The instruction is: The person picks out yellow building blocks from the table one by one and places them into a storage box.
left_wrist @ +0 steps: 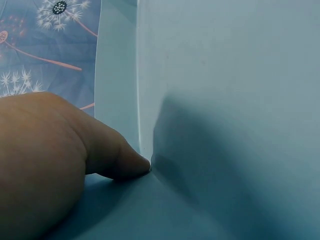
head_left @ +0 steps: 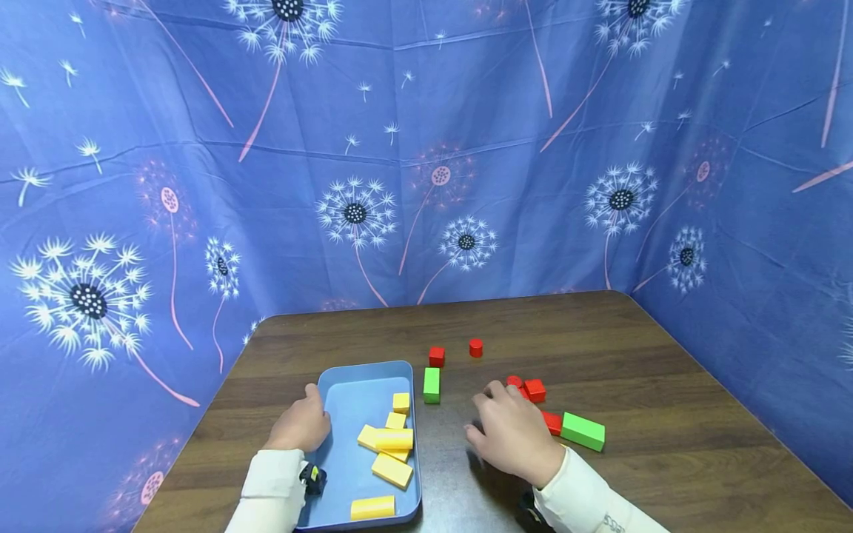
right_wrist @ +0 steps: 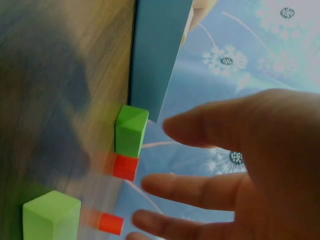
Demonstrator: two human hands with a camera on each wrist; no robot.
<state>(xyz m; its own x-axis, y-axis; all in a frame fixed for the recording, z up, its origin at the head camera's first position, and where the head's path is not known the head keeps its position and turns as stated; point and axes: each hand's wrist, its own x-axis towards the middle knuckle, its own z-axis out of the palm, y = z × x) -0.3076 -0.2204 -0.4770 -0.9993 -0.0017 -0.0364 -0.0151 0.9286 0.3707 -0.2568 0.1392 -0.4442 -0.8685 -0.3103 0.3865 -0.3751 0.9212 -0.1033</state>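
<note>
My left hand [head_left: 303, 422] holds the left side wall of a blue tray [head_left: 366, 368], with the thumb [left_wrist: 125, 160] pressed into the inside corner in the left wrist view. Several yellow blocks lie in the tray, among them a cylinder [head_left: 373, 508] and a flat rectangular block [head_left: 392, 471]. Above the table to the right of the tray, my right hand [head_left: 513, 433] holds nothing, its fingers spread apart from the thumb in the right wrist view. Near its fingers are a red block [head_left: 535, 390] and a red cylinder [head_left: 514, 381], partly hidden by the hand.
Beside the tray's right wall stands a green block [head_left: 432, 386], with a red cube [head_left: 436, 357] behind it and a red cylinder [head_left: 476, 348] farther right. A long green block [head_left: 583, 431] lies right of my right hand. Patterned blue cloth [head_left: 413, 148] hangs behind the wooden table [head_left: 666, 414].
</note>
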